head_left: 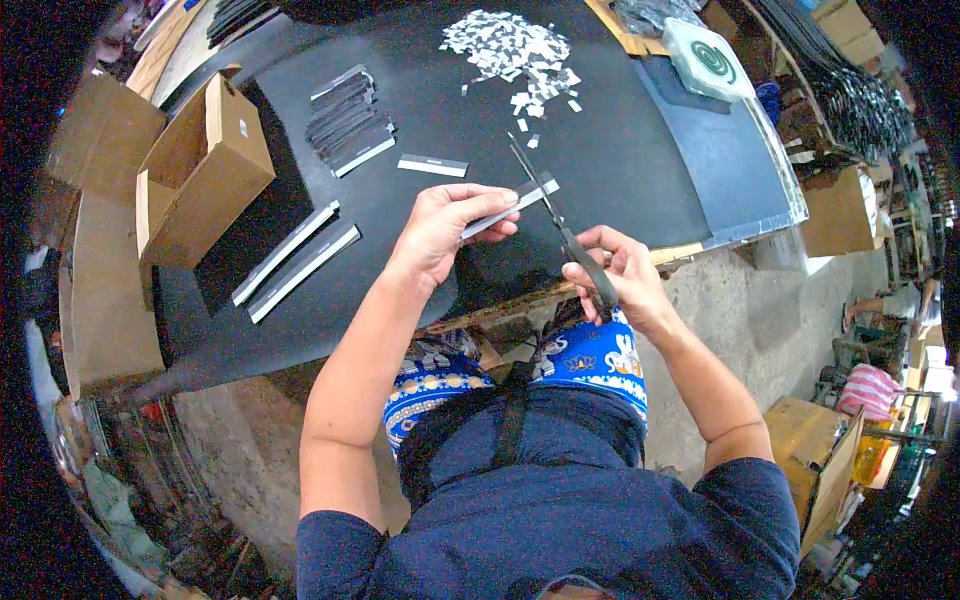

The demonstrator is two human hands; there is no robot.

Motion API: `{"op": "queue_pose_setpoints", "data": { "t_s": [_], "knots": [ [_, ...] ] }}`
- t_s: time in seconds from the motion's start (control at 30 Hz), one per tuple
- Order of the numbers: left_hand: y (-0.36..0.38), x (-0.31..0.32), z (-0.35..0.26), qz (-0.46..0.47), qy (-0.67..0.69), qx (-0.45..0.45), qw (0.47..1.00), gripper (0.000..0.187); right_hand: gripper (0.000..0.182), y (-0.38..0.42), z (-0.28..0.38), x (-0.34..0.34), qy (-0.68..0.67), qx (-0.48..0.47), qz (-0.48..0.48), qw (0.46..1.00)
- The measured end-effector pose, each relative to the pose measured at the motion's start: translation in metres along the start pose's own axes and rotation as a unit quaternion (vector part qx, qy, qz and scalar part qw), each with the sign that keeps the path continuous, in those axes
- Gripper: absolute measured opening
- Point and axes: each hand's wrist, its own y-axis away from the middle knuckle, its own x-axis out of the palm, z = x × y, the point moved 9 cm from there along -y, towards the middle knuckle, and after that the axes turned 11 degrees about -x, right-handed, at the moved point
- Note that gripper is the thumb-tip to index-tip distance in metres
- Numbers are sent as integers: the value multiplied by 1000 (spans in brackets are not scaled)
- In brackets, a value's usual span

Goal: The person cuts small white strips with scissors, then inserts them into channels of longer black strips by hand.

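Observation:
My left hand (450, 225) pinches a narrow black-and-white strip (530, 195) between thumb and fingers. Its far end lies between the blades of a pair of scissors (553, 212). My right hand (618, 272) is wrapped around the dark scissor handles, with the blades pointing up and away from me. Just beyond the left hand, a short black-and-white strip (432, 165) lies on the table. Farther up is a heap of small white and grey cut pieces (505, 45), a few of them scattered towards the scissors.
Stacked dark strips (348, 120) lie left of centre on the black table (620, 170). Two long strips (305, 270) rest nearer me, beside an open cardboard box (205, 170). At the right are a blue-grey sheet (725, 165) and a white container with a green coil (708, 60).

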Motion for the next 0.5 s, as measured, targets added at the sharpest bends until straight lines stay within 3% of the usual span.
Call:
{"op": "queue_pose_setpoints", "data": {
  "t_s": [0.4,0.5],
  "knots": [
    [-10,1,6,10,8,-25,1000,20,37,0,-1,-14,2,-21,-16,1000],
    [-6,13,8,30,-65,2,997,18,42,-6,10,-19,-10,-60,-42,997]
  ]
}}
